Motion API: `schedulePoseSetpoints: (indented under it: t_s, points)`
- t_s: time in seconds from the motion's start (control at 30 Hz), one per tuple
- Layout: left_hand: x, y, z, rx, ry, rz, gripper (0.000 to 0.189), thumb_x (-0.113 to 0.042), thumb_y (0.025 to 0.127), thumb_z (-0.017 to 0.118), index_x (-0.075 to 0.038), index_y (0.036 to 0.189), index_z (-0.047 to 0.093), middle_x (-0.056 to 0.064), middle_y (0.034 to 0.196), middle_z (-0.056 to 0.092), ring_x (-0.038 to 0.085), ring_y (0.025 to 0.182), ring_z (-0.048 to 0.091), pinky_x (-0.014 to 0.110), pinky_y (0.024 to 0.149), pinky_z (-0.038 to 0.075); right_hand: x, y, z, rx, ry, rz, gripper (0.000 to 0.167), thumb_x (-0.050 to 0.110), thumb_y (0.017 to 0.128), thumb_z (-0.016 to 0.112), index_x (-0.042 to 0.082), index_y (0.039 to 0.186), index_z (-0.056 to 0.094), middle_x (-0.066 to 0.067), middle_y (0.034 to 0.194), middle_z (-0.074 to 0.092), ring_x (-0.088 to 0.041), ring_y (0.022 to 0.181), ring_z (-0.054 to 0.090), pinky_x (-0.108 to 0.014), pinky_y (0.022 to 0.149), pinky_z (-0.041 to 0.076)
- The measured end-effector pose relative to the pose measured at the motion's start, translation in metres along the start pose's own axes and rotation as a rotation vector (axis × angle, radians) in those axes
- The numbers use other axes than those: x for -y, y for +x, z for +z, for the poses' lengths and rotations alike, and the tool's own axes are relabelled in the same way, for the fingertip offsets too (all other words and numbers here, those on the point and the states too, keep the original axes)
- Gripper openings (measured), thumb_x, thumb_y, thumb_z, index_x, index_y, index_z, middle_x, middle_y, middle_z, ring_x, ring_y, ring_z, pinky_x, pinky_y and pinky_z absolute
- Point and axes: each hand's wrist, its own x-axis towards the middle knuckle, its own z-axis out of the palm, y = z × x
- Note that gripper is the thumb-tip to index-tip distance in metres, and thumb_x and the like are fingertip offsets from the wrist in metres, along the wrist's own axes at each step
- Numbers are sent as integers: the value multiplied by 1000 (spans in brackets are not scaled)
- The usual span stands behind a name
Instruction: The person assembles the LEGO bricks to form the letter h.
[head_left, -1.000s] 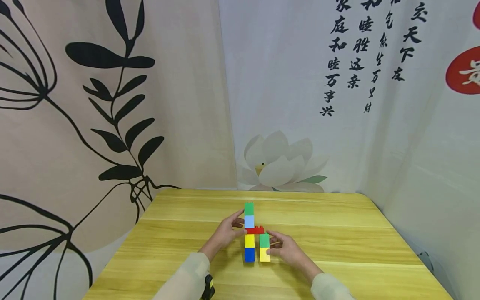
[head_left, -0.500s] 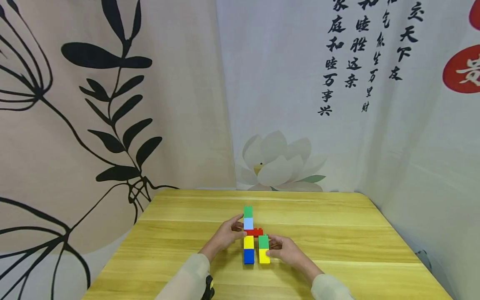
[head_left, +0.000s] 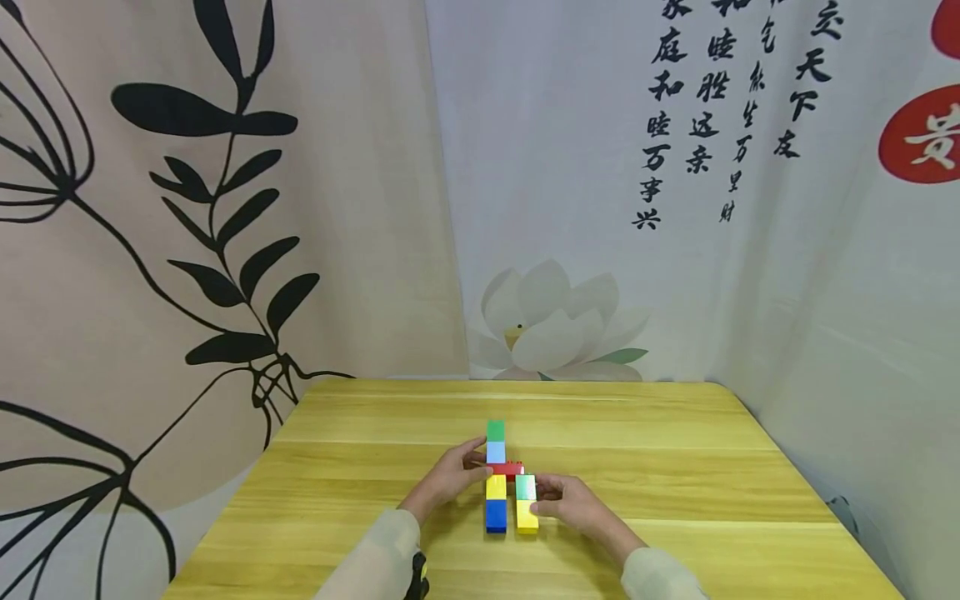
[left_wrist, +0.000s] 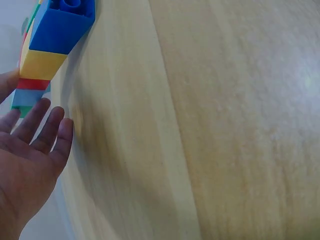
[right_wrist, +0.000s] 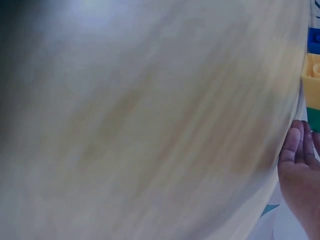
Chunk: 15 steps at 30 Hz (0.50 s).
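A figure of toy building bricks is between both hands in the head view. Its taller left column runs from a green brick [head_left: 496, 431] through a light blue brick [head_left: 496, 452], a sideways red brick [head_left: 506, 469] and a yellow brick to a blue brick [head_left: 496, 517] at the bottom. A shorter right column has a green brick [head_left: 526, 487] over a yellow brick [head_left: 527, 517]. My left hand [head_left: 453, 473] grips the taller column, thumb near the red brick. My right hand [head_left: 573, 502] pinches the shorter column from the right. Hollow brick undersides show in both wrist views.
Under the hands is a wooden table [head_left: 360, 433] with a rounded far corner. Behind it hang printed cloths [head_left: 375, 208] with plant drawings, a lotus and written characters. A dark band [head_left: 416, 575] circles the left wrist.
The brick figure has come slightly lower and tilted, so it looks shorter and the studs on its top green brick no longer show. Both hands keep their hold, and the head view has shifted slightly.
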Motion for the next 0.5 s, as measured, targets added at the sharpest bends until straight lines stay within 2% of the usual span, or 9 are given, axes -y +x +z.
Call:
schedulePoseSetpoints:
  t_s: [0.17, 0.33, 0.5]
  points:
    - [1, -2, 0, 17, 2, -23, 64, -14, 96, 67, 1, 150, 37, 22, 130, 59, 37, 119, 56, 52, 98, 47, -1, 0, -1, -18, -23, 33, 60, 15, 89, 75, -15, 134, 49, -20, 122, 63, -32, 110, 59, -46, 94, 50]
    - [1, -1, 1, 7, 6, -41, 67, -9, 94, 69, 3, 150, 36, 22, 131, 58, 38, 120, 55, 52, 102, 44, -1, 1, -1, -36, -51, 69, 61, 17, 88, 76, -12, 135, 51, -19, 125, 62, -30, 110, 59, -46, 95, 50]
    - [1, -2, 1, 3, 8, -45, 67, -8, 93, 69, 3, 150, 36, 22, 131, 59, 38, 120, 55, 52, 101, 44, 1, 0, -2, -36, -51, 69, 61, 16, 88, 76, -12, 135, 51, -19, 125, 62, -29, 109, 59, -46, 95, 50]
